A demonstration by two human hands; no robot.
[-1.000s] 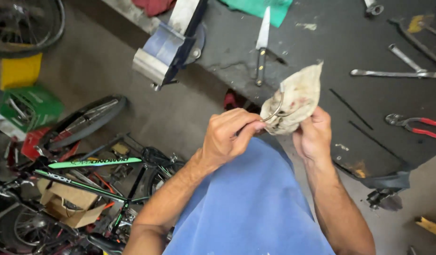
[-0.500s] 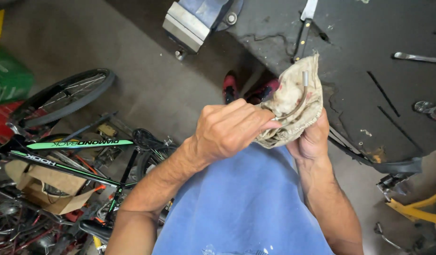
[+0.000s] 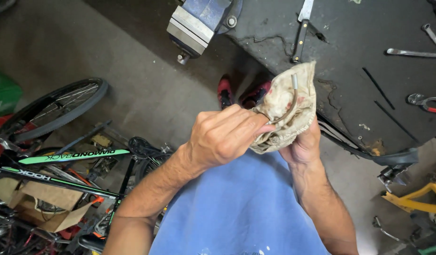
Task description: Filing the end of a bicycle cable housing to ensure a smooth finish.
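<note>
The left hand is curled closed, its fingertips pinching the lower end of a thin curved metal tube against a stained, cream-coloured rag. The right hand cups the rag from below and behind, closed around the bunched cloth, so the tube lies on the rag between both hands. Just above the rag is the edge of the dark tabletop. Above the rag on it lies a black-handled knife; to the upper left of the rag a blue-grey bench vise juts over the edge; well to the right lie a wrench and red-handled pliers. Far left of the rag, bicycles lie on the floor.
</note>
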